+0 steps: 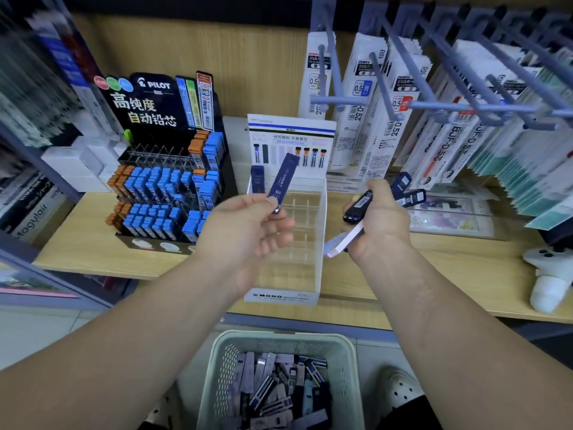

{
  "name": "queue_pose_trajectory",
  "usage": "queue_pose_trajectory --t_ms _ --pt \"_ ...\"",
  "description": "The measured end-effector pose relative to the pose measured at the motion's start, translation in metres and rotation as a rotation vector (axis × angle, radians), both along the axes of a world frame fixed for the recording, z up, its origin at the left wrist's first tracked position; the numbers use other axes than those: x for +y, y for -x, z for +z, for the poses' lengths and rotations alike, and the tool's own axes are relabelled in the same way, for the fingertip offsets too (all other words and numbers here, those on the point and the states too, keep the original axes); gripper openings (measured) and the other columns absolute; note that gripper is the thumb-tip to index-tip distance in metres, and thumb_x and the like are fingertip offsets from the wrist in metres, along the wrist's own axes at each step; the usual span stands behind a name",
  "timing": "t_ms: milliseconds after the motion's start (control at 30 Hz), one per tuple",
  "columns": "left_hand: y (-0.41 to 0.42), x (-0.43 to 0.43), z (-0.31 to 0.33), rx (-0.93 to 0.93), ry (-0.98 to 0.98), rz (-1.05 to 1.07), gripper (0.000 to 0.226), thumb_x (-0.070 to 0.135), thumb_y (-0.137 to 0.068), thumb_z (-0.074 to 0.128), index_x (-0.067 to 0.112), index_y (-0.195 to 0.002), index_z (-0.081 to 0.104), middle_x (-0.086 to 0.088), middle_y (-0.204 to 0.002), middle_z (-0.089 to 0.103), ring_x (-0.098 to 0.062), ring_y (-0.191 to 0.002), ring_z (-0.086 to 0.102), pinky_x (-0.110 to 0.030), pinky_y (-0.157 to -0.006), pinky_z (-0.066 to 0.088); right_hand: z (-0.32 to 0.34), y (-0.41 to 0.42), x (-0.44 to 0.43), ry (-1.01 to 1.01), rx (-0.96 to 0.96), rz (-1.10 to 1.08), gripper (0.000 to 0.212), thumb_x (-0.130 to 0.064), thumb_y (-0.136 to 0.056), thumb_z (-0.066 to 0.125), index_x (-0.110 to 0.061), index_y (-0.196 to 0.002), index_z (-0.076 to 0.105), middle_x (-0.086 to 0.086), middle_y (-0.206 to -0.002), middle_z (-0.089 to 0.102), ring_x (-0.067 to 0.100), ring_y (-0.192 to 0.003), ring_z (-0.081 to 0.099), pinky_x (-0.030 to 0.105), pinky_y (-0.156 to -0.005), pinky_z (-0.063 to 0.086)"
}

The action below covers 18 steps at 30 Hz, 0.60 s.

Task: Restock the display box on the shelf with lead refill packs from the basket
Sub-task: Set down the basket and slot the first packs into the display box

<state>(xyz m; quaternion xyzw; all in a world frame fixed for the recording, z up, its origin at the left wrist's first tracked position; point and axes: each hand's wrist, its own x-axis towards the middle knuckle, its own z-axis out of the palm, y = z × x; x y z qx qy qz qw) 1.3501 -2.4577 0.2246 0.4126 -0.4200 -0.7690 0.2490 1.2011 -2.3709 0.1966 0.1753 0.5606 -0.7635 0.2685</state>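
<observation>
- The left hand (248, 228) pinched one dark blue lead refill pack (282, 178) by its lower end, between thumb and fingertips. From the pinch the pack rose tilted, up and to the right.
- Just behind and below this pinch stood the clear display box (280, 297) on the wooden shelf (434, 274), and its grid of slots showed through the walls.
- Just beyond the pinch, a little to its left, a second pack (257, 179) stood upright in the back left corner of the box.
- The right hand (383, 223) was closed around a bundle of packs (359, 206). Dark ones stuck out above the fist on both sides, and a pale one came out below it, toward the box.
- This fist hung beside the right wall of the box (about level with the other hand), apart from the left hand.
- Well below both grips stood the basket (279, 336), with many loose packs (279, 392) heaped inside.
- To the left of the left grip stood a black Pilot stand (148, 100) with blue and orange cases.
- Above and to the right of the right grip were hanging refill packs (359, 119) on hooks.
</observation>
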Motion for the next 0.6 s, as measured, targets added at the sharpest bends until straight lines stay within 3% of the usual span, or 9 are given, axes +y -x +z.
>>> queue_pose_trajectory --t_ms 133,267,400,600 --pt "-0.018 -0.038 0.007 -0.169 0.468 -0.024 0.006 0.006 -0.092 0.066 0.010 -0.095 0.069 -0.011 -0.079 0.070 -0.016 -0.061 0.067 -0.026 -0.056 0.056 -0.002 -0.001 -0.002 0.002 0.023 -0.005 0.027 -0.030 -0.081 0.072 -0.014 -0.099 0.059 -0.002 -0.057 0.061 0.017 -0.050 0.055 0.023 -0.047 0.045" --pt "-0.029 -0.064 0.016 -0.281 0.845 -0.027 0.017 0.007 -0.092 0.066 0.022 -0.095 0.073 -0.004 -0.080 0.071 -0.013 -0.068 0.070 -0.023 -0.065 0.059 -0.001 -0.004 -0.003 0.016 0.051 0.011 0.018 -0.023 -0.085 0.070 -0.012 -0.088 0.057 -0.001 -0.050 0.057 0.015 -0.041 0.050 0.022 -0.042 0.042" --pt "-0.028 -0.075 0.021 -0.298 1.093 -0.059 0.019 0.011 -0.087 0.072 0.025 -0.100 0.071 0.000 -0.084 0.070 -0.013 -0.071 0.072 -0.035 -0.075 0.061 -0.002 -0.008 -0.002 0.014 0.065 0.042 0.018 -0.024 -0.085 0.070 -0.013 -0.084 0.056 0.002 -0.058 0.057 0.017 -0.045 0.049 0.021 -0.042 0.040" --pt "-0.016 -0.084 0.022 -0.339 1.330 -0.154 0.015 0.011 -0.085 0.075 0.020 -0.096 0.075 0.003 -0.088 0.068 -0.010 -0.074 0.066 -0.031 -0.078 0.058 -0.002 -0.009 0.000 0.020 0.065 0.076 0.018 -0.025 -0.086 0.070 -0.014 -0.081 0.056 0.001 -0.057 0.057 0.018 -0.049 0.049 0.021 -0.041 0.039"
